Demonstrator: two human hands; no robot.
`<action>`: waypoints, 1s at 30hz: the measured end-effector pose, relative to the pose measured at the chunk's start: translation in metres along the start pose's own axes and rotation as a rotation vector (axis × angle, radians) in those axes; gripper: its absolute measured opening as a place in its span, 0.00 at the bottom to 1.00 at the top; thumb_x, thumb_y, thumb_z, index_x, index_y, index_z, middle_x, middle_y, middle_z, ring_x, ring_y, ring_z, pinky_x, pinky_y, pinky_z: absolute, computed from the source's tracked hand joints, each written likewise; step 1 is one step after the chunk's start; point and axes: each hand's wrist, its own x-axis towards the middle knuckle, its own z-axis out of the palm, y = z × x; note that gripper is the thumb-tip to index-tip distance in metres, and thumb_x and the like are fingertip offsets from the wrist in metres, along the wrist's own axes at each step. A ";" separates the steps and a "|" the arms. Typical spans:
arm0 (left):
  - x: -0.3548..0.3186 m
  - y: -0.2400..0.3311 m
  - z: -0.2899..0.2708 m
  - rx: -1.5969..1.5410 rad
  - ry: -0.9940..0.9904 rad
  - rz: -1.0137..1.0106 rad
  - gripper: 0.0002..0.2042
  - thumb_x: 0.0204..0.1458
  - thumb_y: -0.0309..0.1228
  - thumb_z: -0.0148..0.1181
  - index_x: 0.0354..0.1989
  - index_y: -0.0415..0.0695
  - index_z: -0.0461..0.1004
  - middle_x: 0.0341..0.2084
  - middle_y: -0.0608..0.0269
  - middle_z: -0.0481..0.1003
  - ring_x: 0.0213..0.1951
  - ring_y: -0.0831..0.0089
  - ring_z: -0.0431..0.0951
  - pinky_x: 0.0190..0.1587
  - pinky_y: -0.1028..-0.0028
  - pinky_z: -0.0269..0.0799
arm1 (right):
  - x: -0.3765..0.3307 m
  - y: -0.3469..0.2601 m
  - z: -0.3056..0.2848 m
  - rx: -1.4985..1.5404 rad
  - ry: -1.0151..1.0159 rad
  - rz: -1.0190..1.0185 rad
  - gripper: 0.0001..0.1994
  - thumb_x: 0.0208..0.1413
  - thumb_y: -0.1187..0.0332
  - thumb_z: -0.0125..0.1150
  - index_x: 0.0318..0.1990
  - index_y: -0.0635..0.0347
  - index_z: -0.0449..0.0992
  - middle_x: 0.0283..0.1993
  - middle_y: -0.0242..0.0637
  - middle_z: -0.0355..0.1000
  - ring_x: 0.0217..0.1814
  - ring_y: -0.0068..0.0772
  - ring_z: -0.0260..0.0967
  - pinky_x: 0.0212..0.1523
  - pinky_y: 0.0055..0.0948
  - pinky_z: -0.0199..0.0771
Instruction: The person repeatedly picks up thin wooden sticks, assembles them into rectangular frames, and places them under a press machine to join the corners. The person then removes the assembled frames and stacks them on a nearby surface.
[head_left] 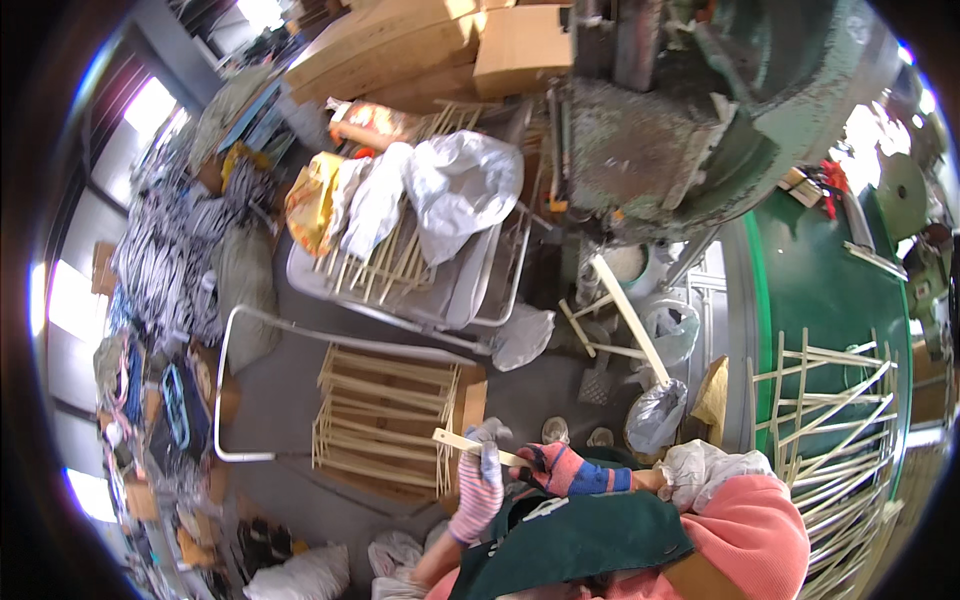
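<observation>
The gloved left hand point(481, 478) and right hand point(556, 469) clamp a pale, holed slat point(455, 440) that spans both grips and juts leftward, where a loosened left grip could let its free end tip toward the stacked rods point(380, 437) beyond.

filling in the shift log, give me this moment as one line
gloved left hand: holds pale slat | gloved right hand: holds slat's right end | left of hands: rows of pale sticks
</observation>
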 end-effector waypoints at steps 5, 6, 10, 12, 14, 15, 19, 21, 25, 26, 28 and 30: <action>0.059 -0.002 0.036 -0.193 0.159 0.290 0.11 0.59 0.27 0.42 0.43 0.36 0.69 0.31 0.58 0.71 0.34 0.71 0.71 0.42 0.73 0.66 | 0.010 -0.016 -0.081 -0.890 0.470 -0.332 0.14 0.45 0.65 0.58 0.41 0.57 0.70 0.38 0.44 0.67 0.41 0.48 0.66 0.35 0.38 0.66; 0.079 0.000 0.033 -0.376 -0.117 0.128 0.12 0.58 0.25 0.44 0.49 0.37 0.65 0.35 0.59 0.70 0.37 0.74 0.70 0.42 0.75 0.66 | 0.016 -0.014 -0.105 -1.098 0.657 -0.206 0.19 0.45 0.64 0.57 0.47 0.56 0.67 0.43 0.46 0.66 0.46 0.51 0.63 0.42 0.43 0.65; 0.161 0.012 0.067 -0.556 -0.469 -0.096 0.16 0.60 0.40 0.45 0.25 0.42 0.69 0.18 0.72 0.65 0.22 0.82 0.62 0.26 0.80 0.58 | 0.048 0.016 -0.173 -0.551 0.817 0.024 0.27 0.51 0.72 0.52 0.61 0.49 0.61 0.48 0.44 0.67 0.36 0.37 0.64 0.39 0.31 0.69; 0.200 0.016 0.082 -0.626 -0.611 -0.180 0.18 0.59 0.44 0.45 0.22 0.45 0.68 0.16 0.74 0.64 0.19 0.83 0.60 0.24 0.80 0.56 | 0.053 0.033 -0.187 0.302 0.587 0.186 0.30 0.49 0.83 0.43 0.61 0.48 0.62 0.31 0.33 0.72 0.20 0.20 0.58 0.26 0.20 0.66; 0.224 0.017 0.095 -0.621 -0.639 -0.087 0.19 0.59 0.44 0.46 0.20 0.46 0.68 0.15 0.75 0.64 0.20 0.84 0.61 0.25 0.80 0.56 | 0.054 0.044 -0.193 -0.082 0.625 -0.044 0.34 0.44 0.86 0.40 0.61 0.45 0.62 0.26 0.34 0.71 0.25 0.19 0.63 0.30 0.21 0.67; 0.233 0.017 0.100 -0.628 -0.622 -0.122 0.18 0.59 0.42 0.46 0.20 0.46 0.69 0.16 0.74 0.65 0.22 0.85 0.61 0.27 0.80 0.57 | 0.051 0.046 -0.195 -0.123 0.626 -0.002 0.35 0.43 0.85 0.39 0.61 0.44 0.63 0.25 0.34 0.71 0.26 0.19 0.63 0.30 0.20 0.67; 0.252 0.015 0.108 -0.551 -0.762 -0.022 0.18 0.60 0.40 0.45 0.20 0.44 0.68 0.17 0.74 0.66 0.24 0.85 0.63 0.30 0.80 0.59 | 0.042 0.031 -0.205 -0.237 0.584 -0.169 0.37 0.43 0.84 0.37 0.64 0.42 0.57 0.23 0.31 0.69 0.23 0.18 0.63 0.27 0.19 0.67; 0.258 0.015 0.106 -0.615 -0.803 -0.081 0.17 0.60 0.40 0.45 0.24 0.43 0.71 0.17 0.73 0.68 0.24 0.83 0.66 0.31 0.78 0.63 | 0.035 0.017 -0.212 -0.201 0.503 -0.008 0.39 0.44 0.84 0.33 0.66 0.39 0.53 0.25 0.24 0.65 0.22 0.14 0.59 0.23 0.15 0.62; 0.265 0.018 0.095 -0.384 -0.852 -0.159 0.20 0.59 0.46 0.45 0.25 0.43 0.73 0.17 0.69 0.68 0.23 0.79 0.68 0.28 0.76 0.64 | 0.039 -0.010 -0.225 -0.002 0.419 0.176 0.36 0.46 0.82 0.42 0.66 0.43 0.52 0.21 0.34 0.69 0.14 0.25 0.65 0.18 0.26 0.70; 0.266 0.018 0.094 -0.354 -0.883 -0.163 0.20 0.59 0.47 0.45 0.26 0.43 0.74 0.17 0.69 0.69 0.23 0.79 0.69 0.28 0.77 0.65 | 0.046 -0.014 -0.231 -0.303 0.440 -0.046 0.33 0.48 0.80 0.42 0.64 0.46 0.54 0.23 0.35 0.70 0.15 0.26 0.69 0.17 0.27 0.72; 0.270 0.019 0.091 -0.257 -0.844 -0.042 0.21 0.59 0.47 0.45 0.25 0.41 0.73 0.15 0.69 0.68 0.23 0.80 0.69 0.28 0.78 0.65 | 0.056 -0.020 -0.241 -0.128 0.287 0.179 0.28 0.48 0.80 0.40 0.61 0.51 0.56 0.23 0.38 0.71 0.17 0.31 0.72 0.15 0.31 0.74; 0.275 0.019 0.090 -0.240 -0.960 -0.096 0.21 0.59 0.46 0.45 0.24 0.41 0.72 0.16 0.69 0.68 0.23 0.80 0.69 0.29 0.77 0.66 | 0.061 -0.023 -0.247 -0.147 0.165 0.314 0.29 0.48 0.81 0.40 0.60 0.50 0.56 0.22 0.38 0.70 0.18 0.32 0.73 0.14 0.31 0.74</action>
